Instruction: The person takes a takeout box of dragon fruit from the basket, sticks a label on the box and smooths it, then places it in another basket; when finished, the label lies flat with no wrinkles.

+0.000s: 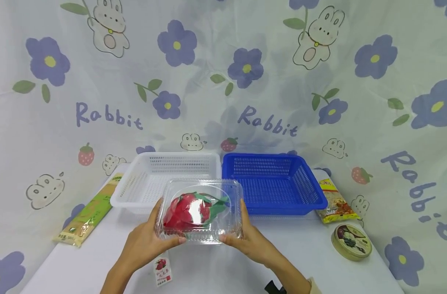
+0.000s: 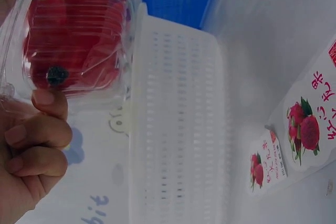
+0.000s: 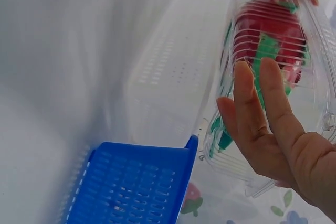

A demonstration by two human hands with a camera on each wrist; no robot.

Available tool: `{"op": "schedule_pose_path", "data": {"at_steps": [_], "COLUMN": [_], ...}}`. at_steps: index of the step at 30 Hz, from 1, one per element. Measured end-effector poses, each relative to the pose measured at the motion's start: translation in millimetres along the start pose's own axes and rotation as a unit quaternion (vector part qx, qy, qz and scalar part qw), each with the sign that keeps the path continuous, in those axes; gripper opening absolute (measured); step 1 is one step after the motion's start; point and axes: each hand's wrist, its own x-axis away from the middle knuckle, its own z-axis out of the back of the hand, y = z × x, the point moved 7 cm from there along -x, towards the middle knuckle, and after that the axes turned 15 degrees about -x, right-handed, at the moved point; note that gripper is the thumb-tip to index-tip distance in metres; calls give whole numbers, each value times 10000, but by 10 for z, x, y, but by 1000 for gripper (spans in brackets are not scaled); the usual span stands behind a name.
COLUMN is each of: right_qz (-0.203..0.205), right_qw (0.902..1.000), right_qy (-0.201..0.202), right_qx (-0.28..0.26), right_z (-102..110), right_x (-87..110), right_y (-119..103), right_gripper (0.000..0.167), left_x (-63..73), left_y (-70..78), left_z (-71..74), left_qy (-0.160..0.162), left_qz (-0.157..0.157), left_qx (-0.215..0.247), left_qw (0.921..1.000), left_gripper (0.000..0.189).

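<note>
A clear plastic clamshell box (image 1: 231, 204) is held up above the table, its lid closed over a red dragon fruit (image 1: 188, 210) with green scales. My left hand (image 1: 146, 245) grips the box's left side, thumb along the near edge; in the left wrist view its curled fingers (image 2: 44, 129) lie at the underside. On the opposite side my right hand (image 1: 254, 245) holds the box, thumb at the near edge and fingers (image 3: 275, 95) spread beneath. Below the box, a dragon fruit label card (image 1: 162, 269) lies on the table; the left wrist view shows a larger dragon fruit label (image 2: 304, 124) too.
Behind the box stand a white basket (image 1: 135, 179) and, to its right, a blue basket (image 1: 275, 208). A green-gold packet (image 1: 92, 210) lies at left. A yellow packet (image 1: 335, 200) and a round tin (image 1: 351, 241) are at right. A black object (image 1: 275, 288) shows at the bottom edge.
</note>
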Motion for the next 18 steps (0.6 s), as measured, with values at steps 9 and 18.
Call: {"op": "schedule_pose_path", "data": {"at_steps": [9,18], "right_qz": [288,306], "right_qw": [9995,9995], "right_qy": [-55,-91], "right_qx": [133,87], "right_z": [-24,-47], "right_x": [92,245], "right_y": [-7,16], "right_gripper": [114,112], "left_x": [109,225], "left_y": [42,94], "left_z": [-10,-54], "left_qy": [0,-88], "left_qz": [117,122], "left_qx": [-95,-45], "left_qw": [9999,9999], "left_gripper": [123,125]}}
